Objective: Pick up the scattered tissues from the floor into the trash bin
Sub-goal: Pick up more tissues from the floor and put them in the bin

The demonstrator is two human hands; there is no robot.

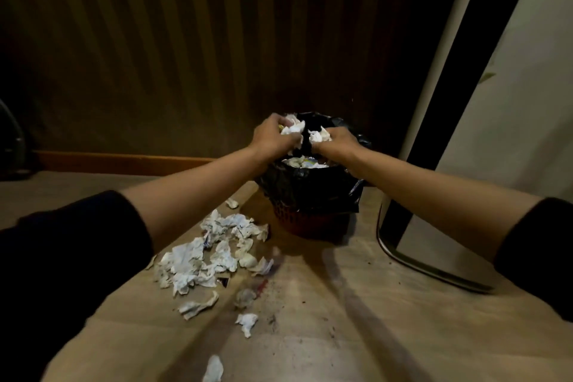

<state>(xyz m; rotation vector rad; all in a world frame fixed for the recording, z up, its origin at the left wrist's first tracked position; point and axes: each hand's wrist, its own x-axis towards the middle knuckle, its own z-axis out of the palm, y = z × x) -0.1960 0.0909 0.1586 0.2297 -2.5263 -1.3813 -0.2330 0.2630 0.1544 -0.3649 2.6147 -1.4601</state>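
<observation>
Head view, near to far: loose tissues (214, 254) lie scattered on the floor (325, 319) in front of the trash bin (310, 195). Judged light, soft, crushable; best gathered by bunching. Over the bin's mouth, left hand (271, 136) and right hand (333, 141) each clench a white wad.

Both hands sit over the trash bin (310, 195), left hand (271, 136) and right hand (336, 141) side by side. Below and left of them, tissues (214, 251) lie scattered on the floor (341, 335); more lie inside the bin.
</observation>
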